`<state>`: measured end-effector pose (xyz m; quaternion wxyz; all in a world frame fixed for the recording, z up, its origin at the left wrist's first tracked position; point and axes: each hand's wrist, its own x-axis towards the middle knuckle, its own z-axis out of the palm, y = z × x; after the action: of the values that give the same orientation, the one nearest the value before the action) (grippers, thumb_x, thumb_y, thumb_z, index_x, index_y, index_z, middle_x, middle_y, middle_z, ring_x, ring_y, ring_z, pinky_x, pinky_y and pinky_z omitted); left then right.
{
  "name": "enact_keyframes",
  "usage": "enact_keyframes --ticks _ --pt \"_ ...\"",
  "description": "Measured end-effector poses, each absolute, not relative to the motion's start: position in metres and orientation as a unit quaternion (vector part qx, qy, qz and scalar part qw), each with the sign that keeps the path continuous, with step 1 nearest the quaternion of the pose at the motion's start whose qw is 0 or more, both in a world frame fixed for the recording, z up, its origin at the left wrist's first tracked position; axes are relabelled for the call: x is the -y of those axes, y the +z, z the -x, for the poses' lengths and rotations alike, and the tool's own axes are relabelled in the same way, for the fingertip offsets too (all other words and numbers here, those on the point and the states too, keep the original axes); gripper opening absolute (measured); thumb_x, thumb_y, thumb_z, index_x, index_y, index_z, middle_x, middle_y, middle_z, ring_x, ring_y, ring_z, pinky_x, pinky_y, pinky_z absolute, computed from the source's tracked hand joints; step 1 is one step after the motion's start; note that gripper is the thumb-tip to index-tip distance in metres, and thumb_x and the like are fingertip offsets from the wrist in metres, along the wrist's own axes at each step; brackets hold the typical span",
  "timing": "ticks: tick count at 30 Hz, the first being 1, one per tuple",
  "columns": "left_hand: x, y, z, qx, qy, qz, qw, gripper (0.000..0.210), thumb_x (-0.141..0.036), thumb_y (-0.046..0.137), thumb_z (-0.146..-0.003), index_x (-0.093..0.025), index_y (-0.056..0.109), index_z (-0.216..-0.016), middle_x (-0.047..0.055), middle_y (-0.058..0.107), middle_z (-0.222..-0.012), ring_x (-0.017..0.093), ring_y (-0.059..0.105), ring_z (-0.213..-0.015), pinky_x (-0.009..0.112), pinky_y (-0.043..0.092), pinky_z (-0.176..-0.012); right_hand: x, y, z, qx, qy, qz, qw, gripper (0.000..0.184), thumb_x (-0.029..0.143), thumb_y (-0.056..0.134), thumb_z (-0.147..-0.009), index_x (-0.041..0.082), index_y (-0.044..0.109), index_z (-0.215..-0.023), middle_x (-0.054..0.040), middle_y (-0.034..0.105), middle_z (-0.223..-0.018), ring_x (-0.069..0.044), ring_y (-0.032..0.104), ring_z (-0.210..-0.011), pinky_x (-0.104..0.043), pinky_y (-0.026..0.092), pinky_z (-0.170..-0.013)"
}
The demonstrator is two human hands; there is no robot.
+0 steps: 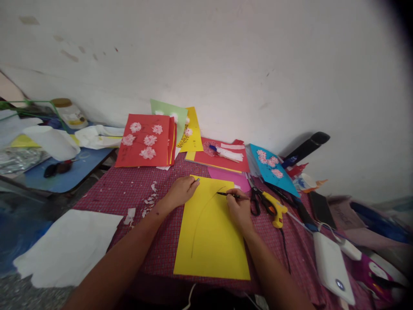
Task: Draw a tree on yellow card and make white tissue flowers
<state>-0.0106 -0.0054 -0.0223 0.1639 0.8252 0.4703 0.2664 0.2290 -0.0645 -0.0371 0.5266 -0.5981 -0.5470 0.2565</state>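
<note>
A yellow sheet of paper (213, 241) lies in front of me, with a long thin curved dark line drawn on it. My right hand (238, 209) is closed around a black pen (227, 194), whose tip meets the sheet near the upper end of the line. At the sheet's upper left corner rests my left hand (182, 190), its fingers curled. A small greyish thing shows at that thumb's tip, too small to name. Black scissors (255, 202) and a yellow glue gun (275, 210) lie just right of my right hand.
Red cards with pink paper flowers (142, 142) lean at the back left; a blue flower card (274, 168) stands back right. White paper (69, 245) covers the table's left corner. A white power bank (332, 267) lies at right. The wall (206, 64) closes off the back.
</note>
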Motion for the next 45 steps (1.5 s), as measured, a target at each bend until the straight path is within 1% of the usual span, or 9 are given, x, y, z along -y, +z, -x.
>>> enact_keyframes --ticks 5,9,13,19,22,29,35,45 --pt "0.006 -0.021 0.011 -0.472 0.263 -0.824 0.171 0.032 -0.036 0.035 -0.098 -0.020 0.050 -0.075 0.003 0.058 -0.072 0.016 0.054 -0.069 0.028 0.036 -0.065 0.065 -0.034 -0.229 0.540 0.255 0.603 0.529 0.016 0.029 0.056 -0.078 0.019 0.065 -0.084 -0.0010 0.061 -0.064 -0.018 0.056 -0.061 -0.028 0.041 -0.052" --pt "0.005 -0.020 0.010 -0.472 0.262 -0.825 0.166 0.032 -0.036 0.035 -0.098 -0.020 0.049 -0.074 0.003 0.058 -0.073 0.016 0.055 -0.070 0.029 0.036 -0.066 0.065 -0.030 -0.229 0.548 0.251 0.599 0.527 0.021 0.032 0.055 -0.081 0.019 0.067 -0.093 -0.0037 0.067 -0.080 -0.020 0.059 -0.071 -0.029 0.045 -0.059" --pt "0.005 -0.022 0.010 -0.471 0.264 -0.826 0.164 0.032 -0.036 0.034 -0.098 -0.020 0.050 -0.075 0.003 0.058 -0.074 0.017 0.055 -0.071 0.029 0.037 -0.067 0.067 -0.030 -0.229 0.556 0.274 0.585 0.523 0.022 0.034 0.055 -0.085 0.021 0.067 -0.098 -0.0053 0.068 -0.092 -0.020 0.061 -0.076 -0.029 0.047 -0.063" --pt "0.004 -0.024 0.010 -0.473 0.263 -0.824 0.168 0.032 -0.036 0.035 -0.098 -0.020 0.051 -0.077 0.004 0.060 -0.075 0.017 0.056 -0.072 0.029 0.036 -0.066 0.071 -0.026 -0.228 0.593 0.274 0.583 0.483 0.018 0.035 0.055 -0.087 0.020 0.065 -0.086 -0.0043 0.067 -0.084 -0.021 0.060 -0.076 -0.030 0.046 -0.063" --pt "0.004 -0.023 0.010 -0.472 0.266 -0.824 0.168 0.032 -0.036 0.034 -0.098 -0.019 0.051 -0.077 0.004 0.060 -0.075 0.017 0.056 -0.072 0.029 0.036 -0.067 0.070 -0.028 -0.226 0.590 0.287 0.577 0.486 0.016 0.034 0.056 -0.086 0.021 0.065 -0.090 -0.0041 0.067 -0.086 -0.021 0.061 -0.077 -0.030 0.047 -0.065" --pt "0.007 -0.019 0.008 -0.471 0.265 -0.825 0.166 0.034 -0.037 0.034 -0.099 -0.019 0.051 -0.076 0.004 0.059 -0.075 0.016 0.055 -0.072 0.029 0.036 -0.066 0.067 -0.035 -0.226 0.595 0.301 0.551 0.502 0.014 0.027 0.059 -0.083 0.021 0.065 -0.094 -0.0046 0.067 -0.093 -0.021 0.062 -0.088 -0.032 0.048 -0.077" --pt "0.007 -0.019 0.008 -0.474 0.258 -0.827 0.156 0.036 -0.039 0.033 -0.099 -0.019 0.052 -0.076 0.005 0.060 -0.076 0.017 0.057 -0.074 0.030 0.038 -0.068 0.066 -0.033 -0.228 0.637 0.271 0.526 0.494 0.014 0.022 0.058 -0.083 0.023 0.068 -0.093 -0.0051 0.067 -0.096 -0.022 0.062 -0.092 -0.035 0.048 -0.083" --pt "0.006 -0.020 0.007 -0.473 0.256 -0.831 0.141 0.035 -0.039 0.033 -0.099 -0.019 0.053 -0.076 0.005 0.061 -0.077 0.018 0.059 -0.076 0.031 0.039 -0.071 0.067 -0.037 -0.227 0.619 0.291 0.543 0.488 0.018 0.029 0.058 -0.086 0.023 0.068 -0.100 -0.0068 0.068 -0.105 -0.024 0.062 -0.099 -0.038 0.049 -0.086"
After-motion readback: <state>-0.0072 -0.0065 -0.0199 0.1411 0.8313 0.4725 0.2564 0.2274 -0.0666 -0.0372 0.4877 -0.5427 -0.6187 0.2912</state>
